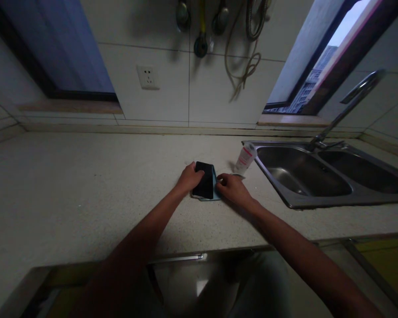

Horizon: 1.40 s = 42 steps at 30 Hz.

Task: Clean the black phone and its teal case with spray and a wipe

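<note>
A black phone (204,180) lies screen up on the pale speckled countertop (86,190), resting in or on a light blue case (215,191) whose edge shows along its right and near sides. My left hand (188,178) grips the phone's left edge, thumb on its top corner. My right hand (232,187) presses on the right side, fingers on the blue case's edge. Both arms reach forward from the bottom of the view.
A small white bottle with a red label (245,158) stands just right of my hands, beside a steel double sink (285,201) with a tall faucet (346,108). A wall socket (148,77), hanging utensils (200,26) and a coiled cord (248,57) are on the tiled wall.
</note>
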Each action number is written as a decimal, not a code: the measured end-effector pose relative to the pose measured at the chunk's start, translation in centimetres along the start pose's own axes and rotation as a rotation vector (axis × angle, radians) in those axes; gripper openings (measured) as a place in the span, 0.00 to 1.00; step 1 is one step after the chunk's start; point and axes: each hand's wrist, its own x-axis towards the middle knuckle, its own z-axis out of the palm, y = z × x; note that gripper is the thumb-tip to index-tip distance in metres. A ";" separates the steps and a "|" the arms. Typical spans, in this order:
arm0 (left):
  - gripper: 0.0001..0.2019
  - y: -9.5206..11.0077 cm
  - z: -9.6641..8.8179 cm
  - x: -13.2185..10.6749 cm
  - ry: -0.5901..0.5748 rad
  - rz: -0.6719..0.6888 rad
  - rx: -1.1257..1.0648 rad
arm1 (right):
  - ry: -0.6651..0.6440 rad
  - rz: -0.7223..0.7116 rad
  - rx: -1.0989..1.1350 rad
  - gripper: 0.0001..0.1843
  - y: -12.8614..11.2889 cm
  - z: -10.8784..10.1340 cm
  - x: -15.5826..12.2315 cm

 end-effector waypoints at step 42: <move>0.38 -3.1 1.6 0.1 0.071 0.249 0.688 | -0.322 0.175 0.773 0.12 1.1 1.2 0.0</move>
